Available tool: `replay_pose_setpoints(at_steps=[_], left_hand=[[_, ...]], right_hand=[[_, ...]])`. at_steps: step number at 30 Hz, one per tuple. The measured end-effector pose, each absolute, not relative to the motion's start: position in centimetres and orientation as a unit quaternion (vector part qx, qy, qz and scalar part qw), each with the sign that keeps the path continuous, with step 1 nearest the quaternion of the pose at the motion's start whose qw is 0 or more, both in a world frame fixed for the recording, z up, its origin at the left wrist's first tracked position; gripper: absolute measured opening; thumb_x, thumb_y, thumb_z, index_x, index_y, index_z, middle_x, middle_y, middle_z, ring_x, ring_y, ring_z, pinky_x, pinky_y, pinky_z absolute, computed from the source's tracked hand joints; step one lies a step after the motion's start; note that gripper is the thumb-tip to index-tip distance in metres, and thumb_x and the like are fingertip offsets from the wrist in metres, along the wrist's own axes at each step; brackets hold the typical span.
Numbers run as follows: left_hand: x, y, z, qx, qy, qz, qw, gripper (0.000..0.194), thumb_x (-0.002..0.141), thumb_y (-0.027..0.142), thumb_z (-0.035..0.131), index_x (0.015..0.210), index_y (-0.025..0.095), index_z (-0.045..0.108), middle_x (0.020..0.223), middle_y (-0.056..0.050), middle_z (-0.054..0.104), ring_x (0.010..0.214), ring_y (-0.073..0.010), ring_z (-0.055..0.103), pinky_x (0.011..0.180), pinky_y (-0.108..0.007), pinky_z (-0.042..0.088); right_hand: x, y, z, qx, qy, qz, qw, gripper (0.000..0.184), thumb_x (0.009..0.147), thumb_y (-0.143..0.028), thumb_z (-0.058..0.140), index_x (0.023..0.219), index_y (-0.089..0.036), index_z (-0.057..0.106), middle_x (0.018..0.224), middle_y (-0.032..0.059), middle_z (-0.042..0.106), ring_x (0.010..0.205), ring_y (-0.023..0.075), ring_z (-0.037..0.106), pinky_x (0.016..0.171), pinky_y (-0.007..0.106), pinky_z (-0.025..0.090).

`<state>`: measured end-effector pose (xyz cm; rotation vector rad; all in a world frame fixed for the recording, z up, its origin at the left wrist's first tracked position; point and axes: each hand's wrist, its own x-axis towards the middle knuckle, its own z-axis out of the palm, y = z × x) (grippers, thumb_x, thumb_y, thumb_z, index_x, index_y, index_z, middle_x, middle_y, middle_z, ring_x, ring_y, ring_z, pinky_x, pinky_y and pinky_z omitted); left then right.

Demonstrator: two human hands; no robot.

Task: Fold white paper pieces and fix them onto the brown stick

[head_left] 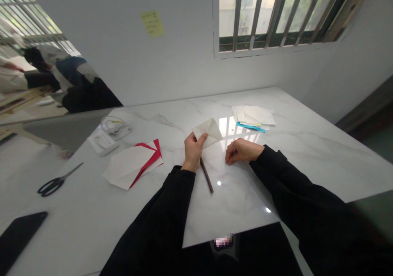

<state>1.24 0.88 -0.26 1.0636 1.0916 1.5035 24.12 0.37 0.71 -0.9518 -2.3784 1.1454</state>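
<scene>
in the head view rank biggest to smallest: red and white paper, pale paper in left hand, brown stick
1. Red and white paper
2. Pale paper in the left hand, partly covered by the thumb
3. Brown stick

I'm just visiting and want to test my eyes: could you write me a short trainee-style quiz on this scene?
1. Which hand grips the small, folded cream paper?
2. True or false: in the picture, the black-handled metal scissors lie left of the folded red-and-white paper.
3. What colour is the narrow strip at the near edge of the pile of pale paper sheets: (a) green, (b) bright blue, (c) orange?

Key: 1. The person's left hand. 2. True. 3. b.
</scene>
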Motion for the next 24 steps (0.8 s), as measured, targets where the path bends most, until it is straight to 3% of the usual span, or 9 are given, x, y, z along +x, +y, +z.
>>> replay_pose_setpoints(at_steps=[5,14,17,20,22,24], left_hand=[[1.2,1.0,-0.2,0.455,0.455,0.613,0.459,0.040,0.073,0.042,0.086,0.101,0.014,0.076,0.102,-0.011,0.081,0.088,-0.0232,0.073,0.083,-0.034,0.057],[1.1,1.1,-0.1,0.474,0.436,0.588,0.490,0.045,0.072,0.041,0.088,0.105,0.013,0.077,0.102,-0.011,0.081,0.088,-0.0229,0.073,0.085,-0.034,0.056],[0.8,0.9,-0.1,0.473,0.430,0.594,0.489,0.045,0.071,0.043,0.089,0.104,0.013,0.077,0.101,-0.010,0.081,0.088,-0.0231,0.073,0.085,-0.035,0.057],[0.2,0.5,0.0,0.498,0.433,0.578,0.480,0.046,0.071,0.044,0.090,0.103,0.013,0.078,0.102,-0.011,0.081,0.087,-0.0235,0.073,0.084,-0.035,0.057],[-0.1,0.2,0.1,0.515,0.432,0.563,0.480,0.049,0.070,0.045,0.092,0.105,0.013,0.079,0.104,-0.012,0.081,0.088,-0.0239,0.074,0.084,-0.036,0.058],[-0.3,-0.1,0.2,0.525,0.433,0.553,0.480,0.051,0.069,0.046,0.093,0.106,0.013,0.079,0.104,-0.012,0.082,0.087,-0.0244,0.074,0.084,-0.036,0.059]], right_hand=[[23.6,0.6,0.4,-0.382,-0.803,0.383,0.249,0.005,0.078,-0.027,0.082,0.081,-0.023,0.084,0.079,0.0014,0.079,0.071,0.0168,0.068,0.070,0.029,0.051],[23.8,1.6,0.3,-0.459,-0.579,0.495,0.458,0.040,0.072,-0.051,0.090,0.091,-0.016,0.084,0.081,0.0067,0.078,0.074,0.0171,0.066,0.072,0.032,0.053],[23.5,1.2,0.7,-0.448,-0.540,0.523,0.485,0.040,0.068,-0.050,0.093,0.089,-0.017,0.084,0.107,0.0117,0.081,0.090,0.0196,0.070,0.080,0.033,0.056],[23.0,0.8,0.9,-0.423,-0.514,0.568,0.485,0.038,0.065,-0.048,0.096,0.084,-0.018,0.082,0.133,0.0136,0.075,0.101,0.0195,0.071,0.087,0.033,0.057],[22.5,0.6,0.9,-0.411,-0.499,0.596,0.477,0.038,0.063,-0.047,0.097,0.082,-0.018,0.081,0.134,0.0127,0.074,0.099,0.0176,0.072,0.088,0.033,0.058],[22.0,0.5,0.7,-0.405,-0.492,0.611,0.469,0.039,0.060,-0.045,0.098,0.081,-0.018,0.080,0.118,0.0105,0.079,0.090,0.0160,0.071,0.086,0.033,0.059]])
